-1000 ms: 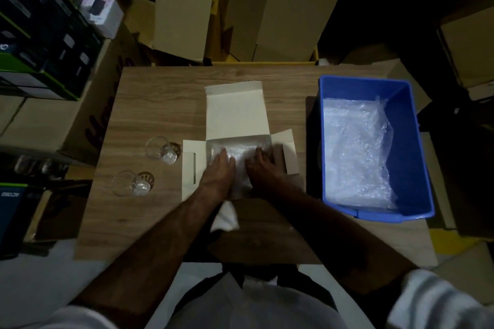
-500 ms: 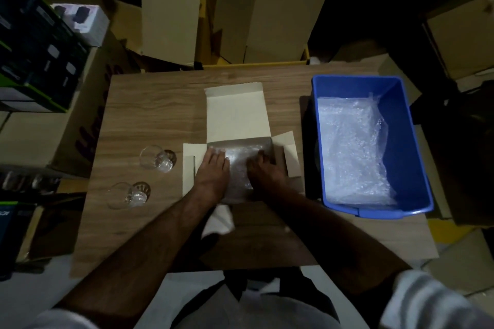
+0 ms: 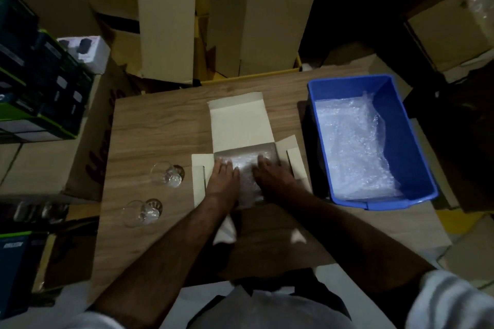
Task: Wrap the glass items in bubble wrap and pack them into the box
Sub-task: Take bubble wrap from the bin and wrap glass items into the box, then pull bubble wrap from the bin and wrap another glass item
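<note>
Here, seen from above, both forearms reach forward over a wooden table [image 3: 160,125]. The left hand [image 3: 223,181] and right hand [image 3: 272,177] lie palm-down, fingers straight and slightly spread, pressing on a bubble-wrapped bundle [image 3: 247,176] inside an open white box [image 3: 240,125] at the table's centre. Two bare glasses [image 3: 167,174] [image 3: 141,213] lie on their sides to the left of the box. A blue bin [image 3: 401,125] holding bubble wrap [image 3: 352,147] stands on the right.
</note>
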Demonstrator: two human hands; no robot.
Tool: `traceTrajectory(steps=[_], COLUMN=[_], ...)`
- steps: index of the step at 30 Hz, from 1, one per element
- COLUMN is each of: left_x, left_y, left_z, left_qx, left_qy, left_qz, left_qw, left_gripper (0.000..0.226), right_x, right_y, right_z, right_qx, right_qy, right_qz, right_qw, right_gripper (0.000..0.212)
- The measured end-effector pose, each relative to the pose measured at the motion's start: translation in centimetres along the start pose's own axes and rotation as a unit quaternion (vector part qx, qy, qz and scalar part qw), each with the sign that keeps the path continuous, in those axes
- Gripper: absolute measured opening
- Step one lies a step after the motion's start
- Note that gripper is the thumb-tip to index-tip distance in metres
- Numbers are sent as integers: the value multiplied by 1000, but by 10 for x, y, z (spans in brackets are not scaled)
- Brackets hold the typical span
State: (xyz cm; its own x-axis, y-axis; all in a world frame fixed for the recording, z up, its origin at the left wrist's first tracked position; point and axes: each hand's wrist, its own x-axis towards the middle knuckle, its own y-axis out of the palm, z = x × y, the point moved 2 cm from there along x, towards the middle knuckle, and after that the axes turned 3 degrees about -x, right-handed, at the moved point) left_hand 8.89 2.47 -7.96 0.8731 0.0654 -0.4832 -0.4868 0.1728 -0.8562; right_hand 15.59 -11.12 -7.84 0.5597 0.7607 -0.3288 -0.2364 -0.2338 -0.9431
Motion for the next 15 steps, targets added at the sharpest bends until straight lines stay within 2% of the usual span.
traceTrajectory(steps=[6,8,10,12,15], left_x=[-15,-18,-20,-17,-11], left_y=[-21,-32,-51,-72,-100], left_z=[0,-8,-22,-41,-75], left_qx=[-122,-147,-184,-227,-321], left_qy=[18,28,37,42,46], left_qz=[-141,-187,-220,-257,-320], left_qw=[982,971,957,938,890], left_gripper=[71,67,64,61,55], right_x=[-34,-51,-72,-95,-126], right_y=[-29,-42,-53,-56,-49], right_z=[-24,-39,-56,-75,-107], right_qx=[86,94,116,130,125], right_qy=[-18,5,39,76,109], right_qz=[-106,-148,-194,-240,-285], right_qw=[990,984,973,959,944], right_gripper=[64,71,69,64,58])
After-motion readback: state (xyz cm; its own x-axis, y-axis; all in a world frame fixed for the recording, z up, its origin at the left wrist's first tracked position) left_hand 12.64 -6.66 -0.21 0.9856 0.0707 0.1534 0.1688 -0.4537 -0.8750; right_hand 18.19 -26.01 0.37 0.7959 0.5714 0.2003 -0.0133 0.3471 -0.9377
